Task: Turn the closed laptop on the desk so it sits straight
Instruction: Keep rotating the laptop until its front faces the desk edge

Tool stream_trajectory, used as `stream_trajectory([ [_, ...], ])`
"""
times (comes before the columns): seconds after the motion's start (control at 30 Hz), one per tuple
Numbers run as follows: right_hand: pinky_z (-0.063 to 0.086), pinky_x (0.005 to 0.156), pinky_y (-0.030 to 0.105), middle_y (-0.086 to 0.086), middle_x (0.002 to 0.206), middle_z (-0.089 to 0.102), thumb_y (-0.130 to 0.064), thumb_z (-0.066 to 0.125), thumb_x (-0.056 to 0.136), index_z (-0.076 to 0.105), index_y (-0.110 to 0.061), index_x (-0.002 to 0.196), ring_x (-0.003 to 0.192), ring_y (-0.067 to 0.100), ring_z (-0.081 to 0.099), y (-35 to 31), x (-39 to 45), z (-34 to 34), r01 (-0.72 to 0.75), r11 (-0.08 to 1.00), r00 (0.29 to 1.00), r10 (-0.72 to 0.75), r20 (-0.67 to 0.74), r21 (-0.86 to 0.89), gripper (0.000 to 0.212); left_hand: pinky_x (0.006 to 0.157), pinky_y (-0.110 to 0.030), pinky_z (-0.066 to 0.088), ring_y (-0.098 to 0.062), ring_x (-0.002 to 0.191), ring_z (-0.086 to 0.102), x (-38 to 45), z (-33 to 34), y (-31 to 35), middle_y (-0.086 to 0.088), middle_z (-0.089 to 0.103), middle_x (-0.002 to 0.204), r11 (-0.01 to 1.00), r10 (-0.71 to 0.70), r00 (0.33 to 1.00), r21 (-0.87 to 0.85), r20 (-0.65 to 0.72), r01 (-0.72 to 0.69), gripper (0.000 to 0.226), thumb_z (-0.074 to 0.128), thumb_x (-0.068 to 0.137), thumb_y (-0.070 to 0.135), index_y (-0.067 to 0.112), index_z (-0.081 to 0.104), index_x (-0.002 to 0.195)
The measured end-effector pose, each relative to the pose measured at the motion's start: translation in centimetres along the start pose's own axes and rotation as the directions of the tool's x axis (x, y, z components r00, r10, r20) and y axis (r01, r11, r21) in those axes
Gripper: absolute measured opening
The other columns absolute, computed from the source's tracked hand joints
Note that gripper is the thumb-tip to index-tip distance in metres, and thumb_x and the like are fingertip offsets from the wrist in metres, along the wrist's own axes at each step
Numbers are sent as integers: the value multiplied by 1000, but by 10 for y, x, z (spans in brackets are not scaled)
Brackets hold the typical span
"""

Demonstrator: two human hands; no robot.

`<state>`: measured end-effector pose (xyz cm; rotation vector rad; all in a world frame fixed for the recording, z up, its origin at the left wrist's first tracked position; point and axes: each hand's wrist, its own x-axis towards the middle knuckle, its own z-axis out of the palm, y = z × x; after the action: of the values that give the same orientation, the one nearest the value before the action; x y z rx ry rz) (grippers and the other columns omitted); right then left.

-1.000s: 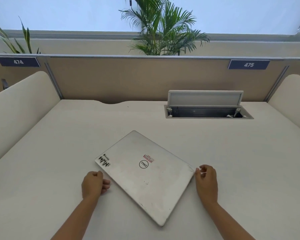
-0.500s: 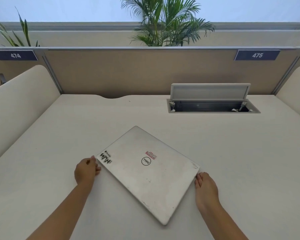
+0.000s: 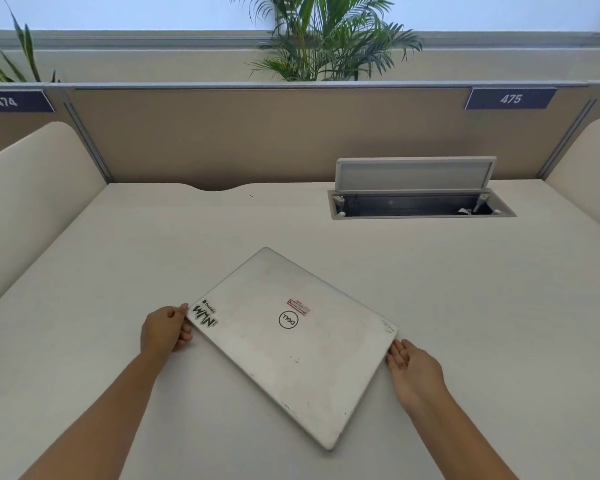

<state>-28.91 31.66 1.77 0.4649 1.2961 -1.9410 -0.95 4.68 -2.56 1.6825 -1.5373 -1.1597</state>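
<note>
The closed laptop (image 3: 291,341) is seen lying askew on the desk (image 3: 465,323), one corner pointing at the wearer. Its left corner is gripped by the left hand (image 3: 163,332), while the right hand (image 3: 414,370) is laid open against the right corner, apparently so it can be pivoted square. "DELL" is read on the lid; further off, partition tags read "474" and "475".

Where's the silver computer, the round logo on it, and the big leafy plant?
Closed silver laptop (image 3: 319,368): head view, bare part of the lid.
Round black logo (image 3: 288,319): head view, middle of the ring on the lid.
Green palm plant (image 3: 329,39): head view, fronds behind the beige partition.
</note>
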Motion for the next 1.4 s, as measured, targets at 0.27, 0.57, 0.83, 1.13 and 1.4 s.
stream_trajectory([
  [0.27,31,113,39,18,145,40,-3,35,96,36,6,135,133,26,41,3,-9,3,8,1000,1000,-8,4,-12,40,42,-22,47,-10,32,53,-2,-2,1,-12,59,56,1000,20,999,-21,42,-19,30,57,90,29,8,61,69],
  [0.57,36,109,32,18,121,59,-1,38,92,38,14,129,121,21,52,13,-14,8,24,998,1000,-25,-14,-65,40,46,-25,46,-6,28,53,-2,-1,-2,-11,60,55,998,55,998,31,29,-56,31,55,90,31,9,59,70],
  [0.83,35,109,33,19,140,46,-3,38,95,40,8,132,127,24,46,25,-21,-4,40,991,999,-39,6,-128,39,47,-26,48,-22,40,56,-3,-1,-2,-11,60,52,998,55,997,27,46,-56,34,58,88,36,8,60,70],
  [1.13,39,104,37,10,98,60,-1,40,92,55,-3,79,108,22,53,16,-21,-1,-43,988,999,43,-7,-147,20,44,-23,45,-13,31,52,1,-3,-3,-10,59,50,998,44,995,28,90,-47,30,60,87,34,7,61,73],
  [1.4,39,105,37,9,82,58,-2,44,90,53,-5,74,93,23,59,13,-10,-5,-54,978,998,52,-17,-202,18,35,-18,42,-11,30,51,2,-5,-2,-6,57,46,998,36,990,41,133,-42,32,56,90,34,6,61,73],
])
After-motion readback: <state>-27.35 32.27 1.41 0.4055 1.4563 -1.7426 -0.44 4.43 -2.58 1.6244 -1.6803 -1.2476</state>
